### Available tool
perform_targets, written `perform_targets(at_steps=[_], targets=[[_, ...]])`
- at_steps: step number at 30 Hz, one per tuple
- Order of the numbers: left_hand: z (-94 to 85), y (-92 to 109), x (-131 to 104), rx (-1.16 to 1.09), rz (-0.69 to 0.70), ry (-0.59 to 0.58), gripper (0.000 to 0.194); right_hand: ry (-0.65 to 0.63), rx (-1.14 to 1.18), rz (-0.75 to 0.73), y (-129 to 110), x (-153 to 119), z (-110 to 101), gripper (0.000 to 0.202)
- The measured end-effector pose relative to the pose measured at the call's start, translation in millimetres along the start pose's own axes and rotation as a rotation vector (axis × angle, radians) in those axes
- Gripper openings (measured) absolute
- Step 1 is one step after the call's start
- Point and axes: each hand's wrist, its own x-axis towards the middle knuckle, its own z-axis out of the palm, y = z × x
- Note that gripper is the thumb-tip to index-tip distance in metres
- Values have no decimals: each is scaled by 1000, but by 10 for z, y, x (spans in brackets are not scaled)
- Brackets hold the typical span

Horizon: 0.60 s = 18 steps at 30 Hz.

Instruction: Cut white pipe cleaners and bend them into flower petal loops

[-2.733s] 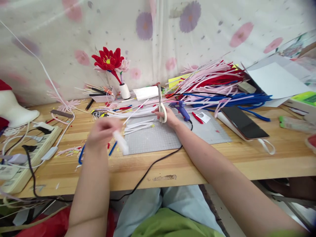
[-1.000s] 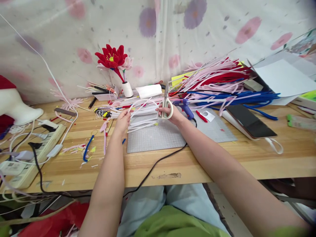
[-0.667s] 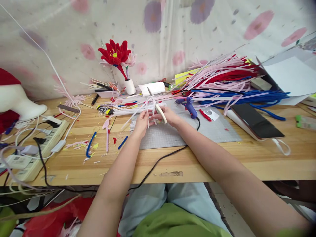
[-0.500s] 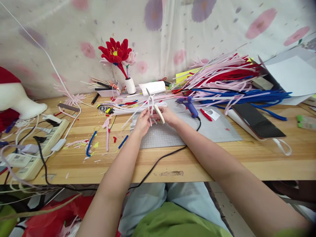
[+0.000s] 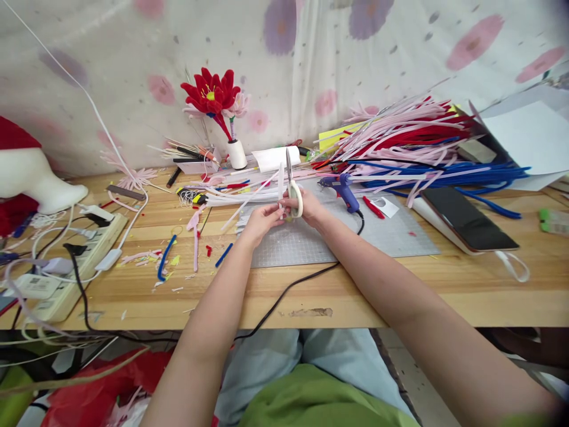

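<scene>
My left hand (image 5: 263,224) pinches the lower end of a pale, fuzzy strip (image 5: 281,182) that stands upright above the grey cutting mat (image 5: 368,240). Close beside it, my right hand (image 5: 306,207) holds scissors (image 5: 294,198) with cream handles, their blades pointing up and looking closed. The fingertips of both hands meet near the foot of the strip. White strips lie in a bundle behind my left hand. A blue glue gun (image 5: 342,188) rests on the mat to the right.
A red flower (image 5: 211,93) stands in a white holder. Pink, red and blue stems (image 5: 413,130) heap at the back right, near a dark phone (image 5: 469,218). At the left are a power strip (image 5: 84,267) and cables. A black cord crosses the front.
The scissors have swung from leaning left to nearly upright. The pale strip, looped before, now stands straight between my hands. The whole view has shifted slightly.
</scene>
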Motion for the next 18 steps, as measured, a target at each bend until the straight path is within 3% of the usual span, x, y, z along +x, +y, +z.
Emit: perform_targets(at_steps=[3, 18], targets=[[-6, -8, -15, 38, -66, -29, 19, 26, -1, -20, -9, 3, -19, 45], [27, 75, -63, 142, -136, 126, 6, -81, 114, 77, 10, -23, -13, 34]])
